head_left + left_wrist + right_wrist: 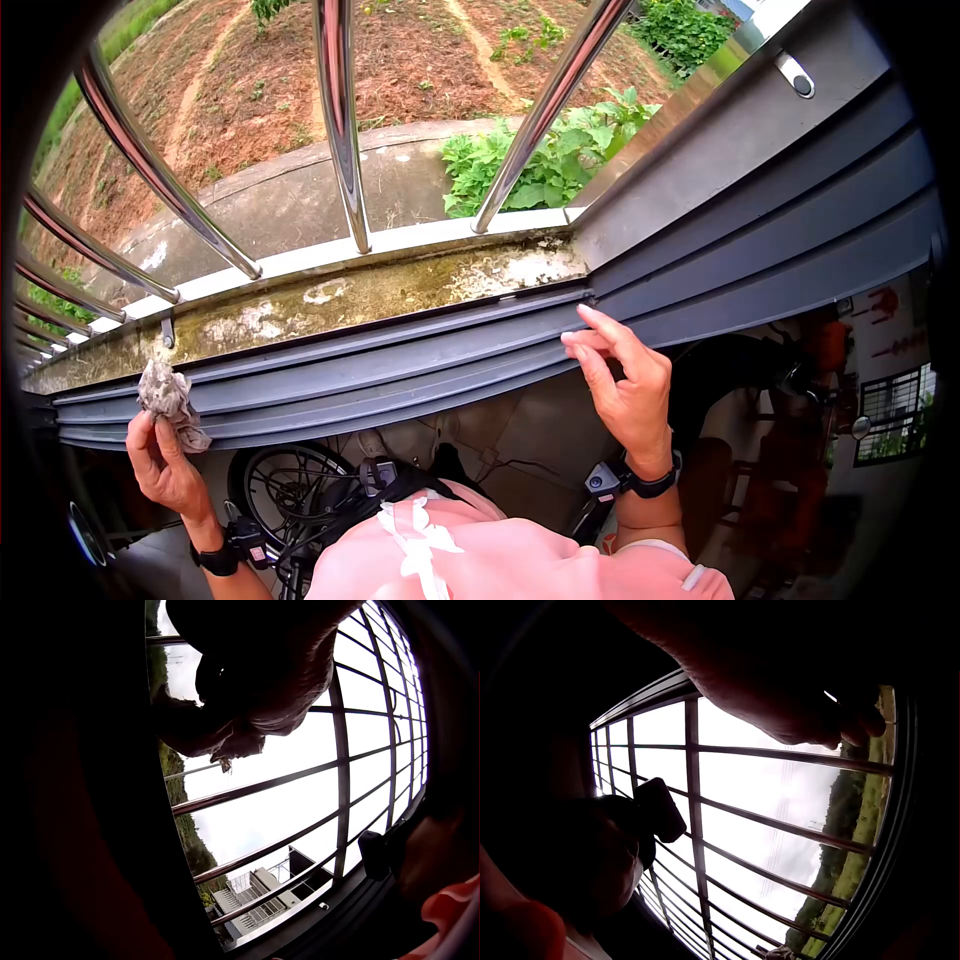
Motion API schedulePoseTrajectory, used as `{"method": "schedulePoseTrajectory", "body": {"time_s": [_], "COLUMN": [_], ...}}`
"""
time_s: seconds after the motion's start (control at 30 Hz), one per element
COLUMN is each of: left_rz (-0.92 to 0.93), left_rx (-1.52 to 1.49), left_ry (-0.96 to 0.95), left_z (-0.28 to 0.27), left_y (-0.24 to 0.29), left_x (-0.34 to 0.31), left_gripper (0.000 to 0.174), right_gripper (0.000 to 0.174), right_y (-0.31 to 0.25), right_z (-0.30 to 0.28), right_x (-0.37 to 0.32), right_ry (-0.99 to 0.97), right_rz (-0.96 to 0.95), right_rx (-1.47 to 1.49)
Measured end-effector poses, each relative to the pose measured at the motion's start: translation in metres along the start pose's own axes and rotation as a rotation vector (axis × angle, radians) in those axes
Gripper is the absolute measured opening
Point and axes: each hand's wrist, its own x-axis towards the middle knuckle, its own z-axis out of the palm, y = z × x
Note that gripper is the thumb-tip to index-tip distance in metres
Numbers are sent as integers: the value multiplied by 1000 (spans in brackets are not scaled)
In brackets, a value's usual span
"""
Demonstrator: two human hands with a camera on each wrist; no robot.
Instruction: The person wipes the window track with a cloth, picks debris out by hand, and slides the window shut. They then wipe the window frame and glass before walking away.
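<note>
At the left of the head view, my left hand [168, 475] pinches a crumpled, dirty grey-white rag [172, 402] between thumb and fingertips. The rag overlaps the left part of the dark grey window track [400, 372] in this view. My right hand [635, 395] is over the track near its right corner, fingers loosely bent and nothing visible between them. In the left wrist view the left hand [262, 682] shows as a dark outline against the sky. Backlit too, the right hand [772, 705] fills the top of the right wrist view.
Shiny metal bars [345, 130] rise beyond the track from a white rail. Between rail and track runs a stained, mossy sill [400, 290]. A dark ridged side frame [750, 220] stands at right. Below the track is a bicycle wheel [290, 490]; outside lie soil and green plants [560, 165].
</note>
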Motion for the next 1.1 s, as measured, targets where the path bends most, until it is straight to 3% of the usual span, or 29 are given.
{"method": "schedulePoseTrajectory", "body": {"time_s": [0.13, 0.37, 0.43, 0.5, 0.63, 0.77, 0.9, 0.97, 1.03, 1.07, 1.1], "left_rz": [-68, -104, -162, -279, -38, 133, 364, 388, 288, 144, -325], "left_rx": [-19, -86, -70, 25, 92, 167, 76, 11, -114, -137, -248], "left_ry": [-35, -270, -221, -170, -422, -630, -778, -887, -1007, -1059, -1141], "left_z": [7, 29, 37, 44, 51, 81, 119, 139, 163, 175, 190], "left_y": [33, 95, 108, 128, 163, 211, 233, 239, 243, 246, 245], "left_x": [-16, -24, -33, -33, -4, 33, 53, 60, 65, 64, 60], "left_gripper": [22, 40, 45, 46, 29, 30, 27, 30, 24, 20, 18], "right_gripper": [27, 24, 27, 22, 22, 21, 23, 24, 24, 24, 24], "right_y": [23, 73, 79, 88, 94, 100, 100, 101, 100, 101, 102], "right_z": [-10, -25, -23, -29, -39, -46, -48, -50, -51, -51, -52], "right_x": [-29, -61, -64, -59, -56, -59, -61, -63, -67, -68, -68], "right_ry": [14, 69, 115, 48, 39, 55, 94, 109, 130, 141, 138], "right_rz": [-54, -70, 1, -70, -128, -139, -114, -119, -72, -48, -59], "right_rx": [172, 322, 349, 263, 182, 195, 189, 202, 232, 247, 237]}}
